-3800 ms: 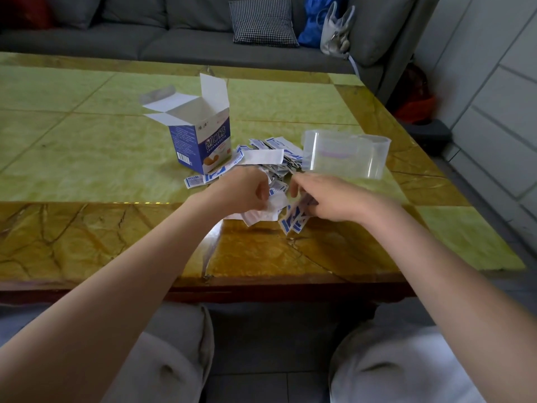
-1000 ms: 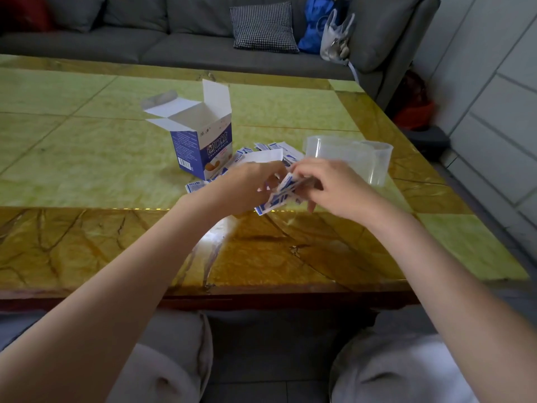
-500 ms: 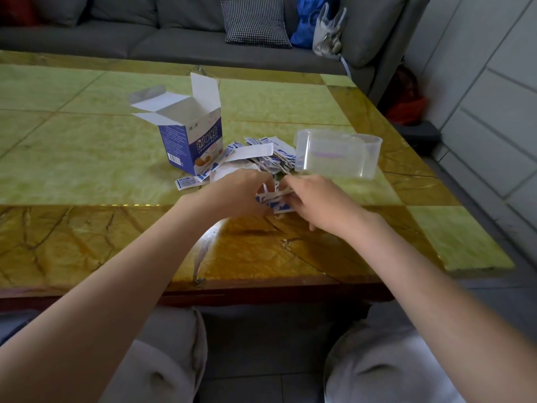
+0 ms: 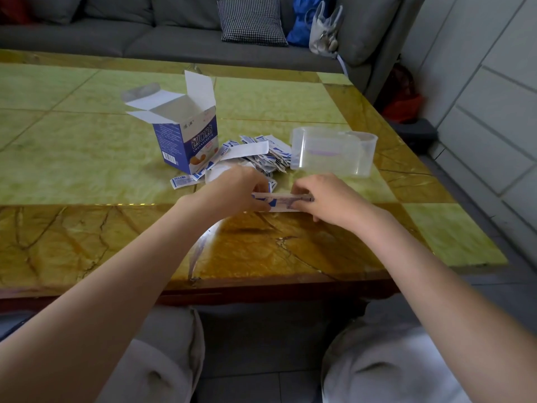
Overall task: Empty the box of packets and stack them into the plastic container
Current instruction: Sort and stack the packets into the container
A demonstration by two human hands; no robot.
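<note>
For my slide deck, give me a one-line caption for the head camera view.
Left hand and right hand square up a stack of packets beside the clear plastic container and opened box.

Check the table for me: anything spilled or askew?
Yes: loose packets lie scattered in a heap between the opened box and the plastic container, unstacked. Both hands, left hand and right hand, are squaring a small bundle.

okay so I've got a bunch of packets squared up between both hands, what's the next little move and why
Probably lift the stack and set it into the plastic container. Left hand and right hand pinch its ends, it looks aligned, and the container stands open just beyond the right hand, seemingly with nothing in it. The loose pile can wait.
</note>
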